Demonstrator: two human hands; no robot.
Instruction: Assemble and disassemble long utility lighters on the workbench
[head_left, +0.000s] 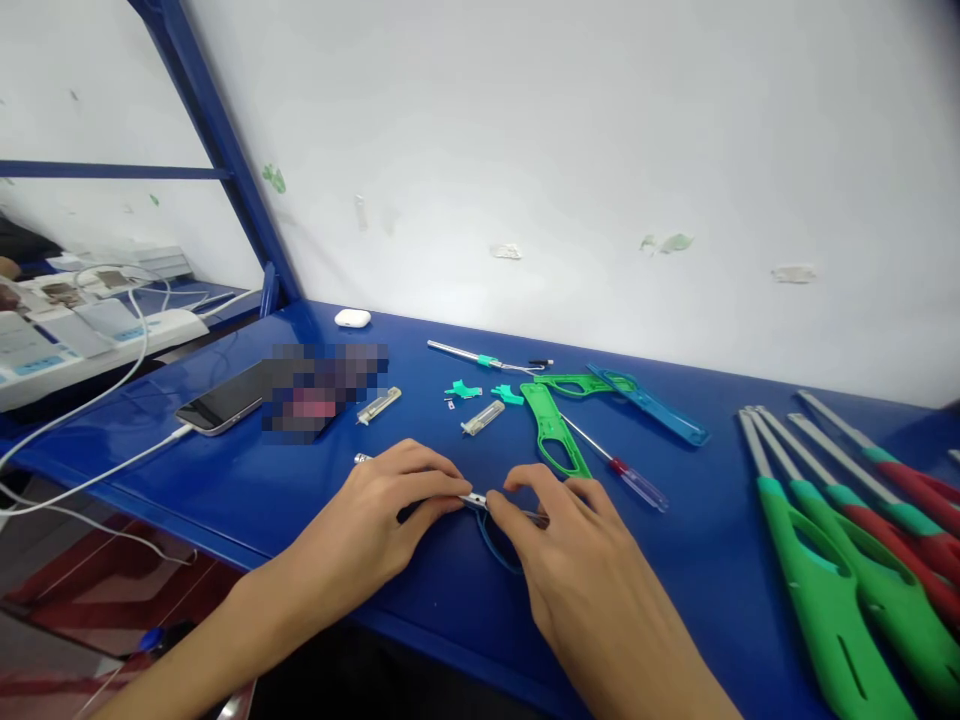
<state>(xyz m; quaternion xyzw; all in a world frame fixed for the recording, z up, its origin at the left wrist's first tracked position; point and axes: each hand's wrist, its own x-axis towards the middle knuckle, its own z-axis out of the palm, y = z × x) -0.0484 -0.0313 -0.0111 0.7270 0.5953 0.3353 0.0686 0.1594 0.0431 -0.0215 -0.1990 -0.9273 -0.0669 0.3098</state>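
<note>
Phone (pixel 229 397) left on table (pixel 675 600) | lighters (pixel 814 600) right | rod (pixel 475 499) between, in fingers (pixel 442 486)

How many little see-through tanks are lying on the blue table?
2: one clear tank lies beyond the left hand, the other tank left of a green handle half. Others may be hidden.

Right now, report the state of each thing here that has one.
Left hand: pinching tube
Right hand: at tube, grip unclear
Phone: plugged in, screen dark
Earbud case: closed
Green shells: detached
Blue shell: detached
Screwdriver: set down
Clear tanks: loose
Lighters: assembled
</note>
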